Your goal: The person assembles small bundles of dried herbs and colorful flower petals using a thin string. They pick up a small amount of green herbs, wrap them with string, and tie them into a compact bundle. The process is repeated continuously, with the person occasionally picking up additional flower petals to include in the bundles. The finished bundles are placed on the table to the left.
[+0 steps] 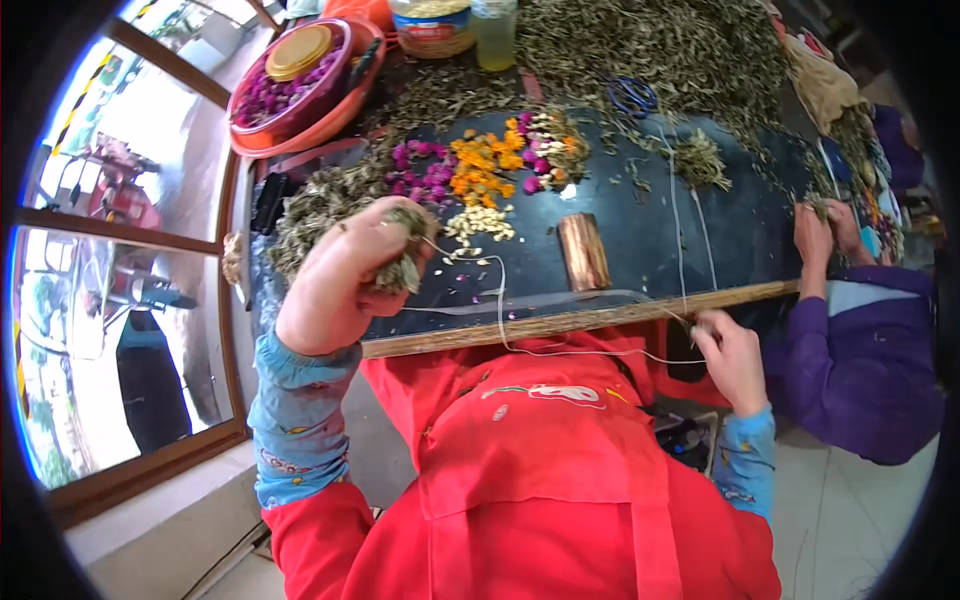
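My left hand [340, 268] is closed around a bundle of dried grey-green leaves [398, 276], raised above the table's near edge. A thin white string [502, 310] runs from this bundle over the wooden edge and across my lap to my right hand [732, 362]. The right hand's fingers are pinched together on the string, just below the table edge. Beyond the left hand lie piles of purple flower heads [420, 172], orange flowers [486, 168] and small cream-coloured pieces [480, 224]. A short brown cylinder [583, 252] stands on the dark tabletop [640, 225].
A heap of dried leaves [650, 45] covers the far side. Nearby are a blue looped object [632, 96], a small tied leaf bundle [702, 162] and more white strings [678, 225]. Stacked basins [345, 100] stand far left. A co-worker in purple [865, 345] works at right.
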{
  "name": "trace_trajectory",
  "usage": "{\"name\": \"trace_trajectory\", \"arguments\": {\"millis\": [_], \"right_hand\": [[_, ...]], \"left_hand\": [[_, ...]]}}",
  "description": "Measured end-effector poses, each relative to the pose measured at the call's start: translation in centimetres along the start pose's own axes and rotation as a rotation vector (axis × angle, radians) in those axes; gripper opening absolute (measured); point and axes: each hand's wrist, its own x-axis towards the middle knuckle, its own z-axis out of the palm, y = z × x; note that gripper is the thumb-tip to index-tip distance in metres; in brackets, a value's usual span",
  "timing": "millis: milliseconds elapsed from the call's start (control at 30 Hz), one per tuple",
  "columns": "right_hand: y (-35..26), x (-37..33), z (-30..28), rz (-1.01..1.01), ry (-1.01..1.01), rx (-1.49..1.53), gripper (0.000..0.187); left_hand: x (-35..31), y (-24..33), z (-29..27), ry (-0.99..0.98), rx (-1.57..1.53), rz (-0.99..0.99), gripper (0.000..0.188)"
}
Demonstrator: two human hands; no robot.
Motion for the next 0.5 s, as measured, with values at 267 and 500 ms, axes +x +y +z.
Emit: {"name": "trace_trajectory", "arguments": {"millis": [267, 500], "right_hand": [[-7.3, 0.0, -0.4, -0.377, 0.454, 0.011, 0.015], [-17.3, 4.2, 6.0, -0.241, -0.243, 0.899, 0.027]], "left_hand": [[-1.0, 0.9, 0.6, -0.183, 0.334, -0.080, 0.029], [-0.2, -0.2, 3.1, -0.297, 0.461, 0.047, 0.027]]}}
